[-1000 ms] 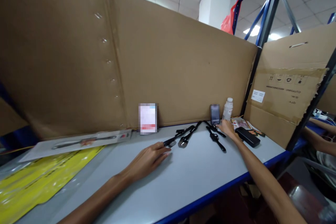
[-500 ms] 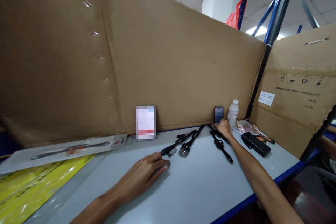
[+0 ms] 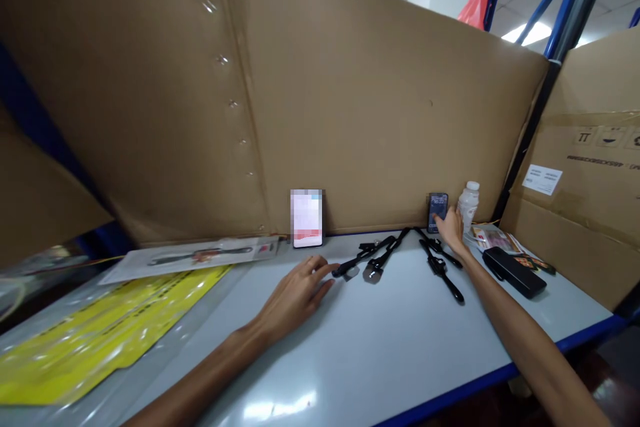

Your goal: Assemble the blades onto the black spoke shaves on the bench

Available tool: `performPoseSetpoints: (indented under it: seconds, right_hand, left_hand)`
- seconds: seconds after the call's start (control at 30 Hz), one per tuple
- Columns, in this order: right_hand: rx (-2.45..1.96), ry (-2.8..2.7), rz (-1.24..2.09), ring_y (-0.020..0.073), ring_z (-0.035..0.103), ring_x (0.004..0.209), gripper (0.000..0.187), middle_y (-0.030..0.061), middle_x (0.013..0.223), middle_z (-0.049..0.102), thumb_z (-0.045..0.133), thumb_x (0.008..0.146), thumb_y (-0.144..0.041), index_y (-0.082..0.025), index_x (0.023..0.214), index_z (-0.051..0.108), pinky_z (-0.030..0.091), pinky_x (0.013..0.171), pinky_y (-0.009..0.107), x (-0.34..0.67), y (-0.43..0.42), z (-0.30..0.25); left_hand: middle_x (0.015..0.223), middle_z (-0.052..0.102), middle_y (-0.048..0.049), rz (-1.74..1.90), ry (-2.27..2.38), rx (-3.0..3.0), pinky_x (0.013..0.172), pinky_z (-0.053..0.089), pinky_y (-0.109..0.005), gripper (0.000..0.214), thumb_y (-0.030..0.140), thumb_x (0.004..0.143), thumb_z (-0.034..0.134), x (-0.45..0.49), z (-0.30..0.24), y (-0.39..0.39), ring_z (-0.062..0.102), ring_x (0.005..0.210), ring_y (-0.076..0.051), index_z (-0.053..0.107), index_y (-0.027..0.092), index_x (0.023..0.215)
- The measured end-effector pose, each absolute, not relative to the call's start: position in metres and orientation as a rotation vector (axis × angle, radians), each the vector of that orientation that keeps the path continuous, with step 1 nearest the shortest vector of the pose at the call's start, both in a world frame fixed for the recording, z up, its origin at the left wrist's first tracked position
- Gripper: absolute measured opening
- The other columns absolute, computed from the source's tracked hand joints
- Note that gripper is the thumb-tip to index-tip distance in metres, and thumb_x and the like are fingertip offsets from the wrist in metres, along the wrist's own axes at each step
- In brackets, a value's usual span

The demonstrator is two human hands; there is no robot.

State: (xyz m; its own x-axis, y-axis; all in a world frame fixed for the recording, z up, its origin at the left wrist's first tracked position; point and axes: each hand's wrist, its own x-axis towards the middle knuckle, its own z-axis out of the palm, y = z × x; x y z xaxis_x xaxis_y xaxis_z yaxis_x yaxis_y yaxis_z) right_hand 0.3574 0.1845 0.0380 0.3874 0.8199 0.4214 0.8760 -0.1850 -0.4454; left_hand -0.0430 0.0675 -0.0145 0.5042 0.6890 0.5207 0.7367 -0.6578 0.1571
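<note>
Head view. A pale grey table [image 3: 380, 353] with a blue edge is shown, backed by a tall cardboard panel [image 3: 360, 93].

Left hand [image 3: 300, 287]: laid low over the table, palm down, fingers loosely spread and nothing grasped. The index fingertip is set at the handle end of the nearest of the black tools [image 3: 387, 255]; whether it is touched cannot be told.

Right hand [image 3: 453, 228]: extended to the dark phone [image 3: 438, 210], one digit laid over the lower part of its screen. The other fingers are partly hidden; whether the phone is gripped or merely touched cannot be told.

Dark phone: stood upright near the foot of the panel, screen lit and faced outward, placed between the black tools and the bottle [image 3: 469, 205].

Black tools: several, long and slender, laid on the table in two slanting groups that converge towards the panel. Clear, rounded pieces are seen at the near ends of the left group; the right group is placed in front of the dark phone, beside the right forearm.

Pale-screened phone [image 3: 307, 217]: propped upright against the panel beyond the left hand, display blurred.

Bottle: white-capped, stood just beside the right hand.

Black case [image 3: 515, 272]: laid to the right of the right forearm, with printed packets [image 3: 495, 239] behind it.

Packaged tool [image 3: 200, 256]: laid flat at the left along the panel, in a long clear pack, with yellow sheets [image 3: 125, 320] in clear plastic laid before it.

Cardboard box [image 3: 595, 213]: stood at the right, white label attached.
</note>
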Motion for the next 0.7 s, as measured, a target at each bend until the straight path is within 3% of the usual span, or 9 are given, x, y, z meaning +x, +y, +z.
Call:
performPoseSetpoints:
  seconds: [0.13, 0.2, 0.27, 0.33, 0.5, 0.6, 0.7]
  right_hand:
    - [-1.815, -1.623, -0.113, 0.0326, 0.057, 0.133, 0.050, 0.0241, 0.141, 0.063, 0.049, 0.103, -0.025, -0.005, 0.147, 0.054, 0.042, 0.112, 0.044, 0.335, 0.172, 0.053]
    - [-1.690, -1.798, -0.048, 0.0271, 0.065, 0.119, 0.039, 0.0158, 0.129, 0.073, 0.048, 0.102, -0.022, -0.013, 0.135, 0.067, 0.048, 0.106, 0.039, 0.316, 0.160, 0.050]
    - [-1.554, -2.012, 0.053, 0.0224, 0.071, 0.103, 0.027, 0.0070, 0.112, 0.080, 0.058, 0.098, -0.020, -0.020, 0.116, 0.077, 0.053, 0.095, 0.031, 0.295, 0.146, 0.040]
    - [-1.440, -2.185, 0.120, 0.0206, 0.072, 0.100, 0.021, 0.0033, 0.104, 0.081, 0.067, 0.090, -0.014, -0.023, 0.102, 0.081, 0.052, 0.091, 0.027, 0.277, 0.131, 0.029]
    - [-1.217, -2.612, -0.007, 0.0263, 0.066, 0.119, 0.056, 0.0114, 0.130, 0.072, 0.051, 0.082, 0.006, -0.021, 0.125, 0.075, 0.051, 0.096, 0.034, 0.255, 0.104, 0.013]
    - [-1.311, -2.652, -0.052, 0.0279, 0.067, 0.115, 0.053, 0.0159, 0.128, 0.072, 0.050, 0.082, 0.006, -0.016, 0.124, 0.074, 0.053, 0.092, 0.036, 0.255, 0.098, 0.015]
    - [-1.352, -2.641, 0.097, 0.0265, 0.071, 0.104, 0.043, 0.0153, 0.119, 0.075, 0.054, 0.080, 0.005, -0.014, 0.110, 0.078, 0.052, 0.087, 0.032, 0.261, 0.096, 0.023]
  left_hand:
    - [0.116, 0.067, -0.0107, -0.856, -1.320, -2.648, 0.090, 0.059, -0.042, 0.034, 0.033, 0.105, 0.047, -0.048, -0.020, 0.074, 0.069, 0.104, -0.027, 0.066, 0.021, 0.130]
    - [0.117, 0.067, -0.0109, -0.841, -1.335, -2.672, 0.091, 0.058, -0.043, 0.035, 0.033, 0.105, 0.046, -0.049, -0.021, 0.075, 0.069, 0.105, -0.027, 0.066, 0.020, 0.131]
    - [0.118, 0.066, -0.0107, -0.841, -1.331, -2.685, 0.092, 0.058, -0.042, 0.035, 0.033, 0.105, 0.046, -0.049, -0.022, 0.075, 0.069, 0.104, -0.027, 0.066, 0.020, 0.131]
    - [0.118, 0.066, -0.0104, -0.853, -1.321, -2.687, 0.091, 0.058, -0.042, 0.034, 0.032, 0.105, 0.046, -0.048, -0.023, 0.075, 0.069, 0.103, -0.026, 0.067, 0.021, 0.130]
    - [0.114, 0.067, -0.0094, -0.871, -1.291, -2.690, 0.088, 0.059, -0.041, 0.033, 0.030, 0.104, 0.046, -0.047, -0.025, 0.076, 0.070, 0.100, -0.026, 0.068, 0.022, 0.127]
    - [0.112, 0.068, -0.0090, -0.890, -1.257, -2.700, 0.086, 0.059, -0.040, 0.032, 0.030, 0.104, 0.047, -0.047, -0.025, 0.075, 0.070, 0.098, -0.025, 0.070, 0.022, 0.125]
    - [0.112, 0.068, -0.0085, -0.905, -1.240, -2.706, 0.085, 0.059, -0.039, 0.031, 0.031, 0.104, 0.048, -0.045, -0.023, 0.073, 0.070, 0.096, -0.024, 0.070, 0.022, 0.124]
